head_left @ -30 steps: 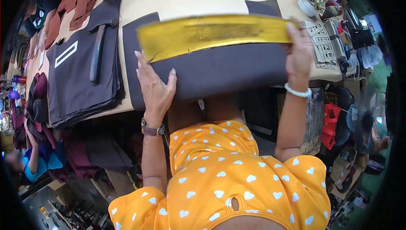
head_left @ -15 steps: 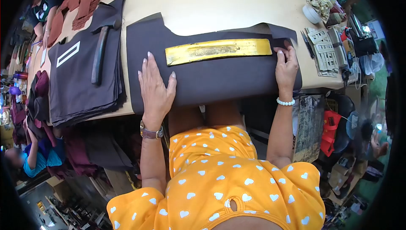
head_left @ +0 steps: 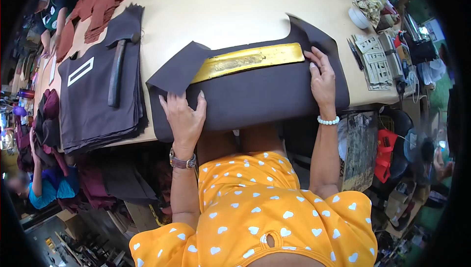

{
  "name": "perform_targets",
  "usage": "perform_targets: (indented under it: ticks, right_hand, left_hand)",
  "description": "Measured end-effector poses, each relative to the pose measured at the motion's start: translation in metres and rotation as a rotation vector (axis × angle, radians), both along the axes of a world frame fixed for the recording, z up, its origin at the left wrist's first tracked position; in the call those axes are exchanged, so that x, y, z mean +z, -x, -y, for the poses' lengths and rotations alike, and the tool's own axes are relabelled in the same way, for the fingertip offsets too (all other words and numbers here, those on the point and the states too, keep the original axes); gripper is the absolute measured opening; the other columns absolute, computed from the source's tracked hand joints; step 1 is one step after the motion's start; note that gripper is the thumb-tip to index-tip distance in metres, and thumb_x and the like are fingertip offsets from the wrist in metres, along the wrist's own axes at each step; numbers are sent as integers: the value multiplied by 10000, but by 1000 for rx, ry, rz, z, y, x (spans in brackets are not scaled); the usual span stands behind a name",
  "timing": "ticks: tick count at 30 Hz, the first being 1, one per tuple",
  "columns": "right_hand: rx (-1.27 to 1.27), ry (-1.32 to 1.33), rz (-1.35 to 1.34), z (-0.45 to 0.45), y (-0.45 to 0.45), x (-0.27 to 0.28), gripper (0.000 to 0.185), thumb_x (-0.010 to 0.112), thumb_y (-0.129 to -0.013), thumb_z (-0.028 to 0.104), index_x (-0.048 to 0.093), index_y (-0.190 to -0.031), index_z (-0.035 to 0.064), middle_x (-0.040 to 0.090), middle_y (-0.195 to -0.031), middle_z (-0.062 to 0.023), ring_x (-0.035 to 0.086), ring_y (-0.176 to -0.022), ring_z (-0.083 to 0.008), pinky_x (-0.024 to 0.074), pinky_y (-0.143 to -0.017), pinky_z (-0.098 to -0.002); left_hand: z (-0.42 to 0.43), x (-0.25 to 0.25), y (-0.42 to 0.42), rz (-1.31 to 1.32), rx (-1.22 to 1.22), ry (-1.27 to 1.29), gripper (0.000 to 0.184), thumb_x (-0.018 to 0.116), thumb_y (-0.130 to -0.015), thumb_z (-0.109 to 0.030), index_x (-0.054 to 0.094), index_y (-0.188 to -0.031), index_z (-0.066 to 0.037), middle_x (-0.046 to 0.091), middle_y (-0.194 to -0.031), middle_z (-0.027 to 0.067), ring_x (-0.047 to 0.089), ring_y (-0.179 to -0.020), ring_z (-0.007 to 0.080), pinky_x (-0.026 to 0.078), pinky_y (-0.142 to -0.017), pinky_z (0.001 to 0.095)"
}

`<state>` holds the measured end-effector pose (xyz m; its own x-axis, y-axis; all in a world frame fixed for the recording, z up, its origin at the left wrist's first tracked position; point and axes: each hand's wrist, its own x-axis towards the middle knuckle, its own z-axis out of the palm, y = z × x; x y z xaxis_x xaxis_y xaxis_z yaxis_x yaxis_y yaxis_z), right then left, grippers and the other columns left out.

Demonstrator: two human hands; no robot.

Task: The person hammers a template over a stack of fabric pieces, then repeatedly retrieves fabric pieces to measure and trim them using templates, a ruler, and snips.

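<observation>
A dark cloth piece lies at the table's front edge and hangs over it. On it rests a long yellow strip, its left end covered by the cloth's left flap, folded over. My left hand has its fingertips at the lower corner of that flap, fingers bent and pressed on it. At the strip's right end, my right hand touches the cloth with curled fingers, thumb apart from them; the cloth's right part is raised and curling behind it.
To the left lies a stack of dark cloth pieces with a hammer and a white rectangular frame. Stencils and scissors lie right. Two other people are at the left.
The yellow strip has come down from my hands onto the cloth. The cloth's left flap has folded over the strip's left end, and its right part has lifted and curled inward.
</observation>
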<state>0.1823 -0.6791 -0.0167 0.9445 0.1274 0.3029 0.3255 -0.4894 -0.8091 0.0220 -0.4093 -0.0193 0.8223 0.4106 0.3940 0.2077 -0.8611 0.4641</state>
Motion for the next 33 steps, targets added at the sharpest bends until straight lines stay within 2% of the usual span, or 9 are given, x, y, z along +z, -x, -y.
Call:
perform_targets:
  ticks: [4,14,20,26,32,33]
  right_hand:
    - [-14,87,32,-2,-2,6,365,456,-821,-29,517,-1181,-24,659,-1046,-104,576,-1014,-245,433,-883,-330]
    - [9,-176,-83,0,-5,-3,378,441,-845,-33,479,-1220,-52,653,-1052,-103,596,-893,-125,448,-756,-241]
    - [-13,-126,-105,-2,-2,1,397,439,-837,-37,472,-1232,-46,651,-1065,-93,575,-789,-93,434,-697,-219]
    - [-30,-110,-123,-3,0,4,405,439,-831,-32,471,-1235,-43,654,-1072,-85,566,-751,-80,436,-698,-225]
    - [-55,-43,-67,-3,-2,-1,407,466,-829,0,478,-1235,-27,659,-1076,-74,579,-931,-155,394,-897,-279]
    - [-48,-39,-57,-2,-3,-2,407,472,-829,6,480,-1235,-20,659,-1078,-67,567,-968,-170,374,-925,-290]
  left_hand:
    - [-1,-6,-1,8,2,-4,404,636,-777,-195,519,-1092,29,545,-1079,219,484,-1068,390,244,-1003,599]
    - [-1,-2,0,3,-21,39,376,614,-792,-163,515,-1125,-18,541,-1117,164,454,-1124,356,214,-1003,618]
    - [-2,-4,-1,-40,-36,-20,375,589,-809,-191,509,-1138,-29,544,-1118,146,435,-1140,365,216,-987,630]
    - [-1,-1,-2,-71,-52,-38,376,590,-810,-196,505,-1128,-16,545,-1107,149,426,-1144,377,226,-975,631]
    - [-15,11,-7,-56,-65,-3,376,615,-797,-216,515,-1085,5,547,-1089,184,457,-1086,366,311,-951,515]
    - [-23,19,-13,-38,-94,57,343,628,-787,-215,545,-1042,0,570,-1037,191,504,-1020,359,374,-883,455]
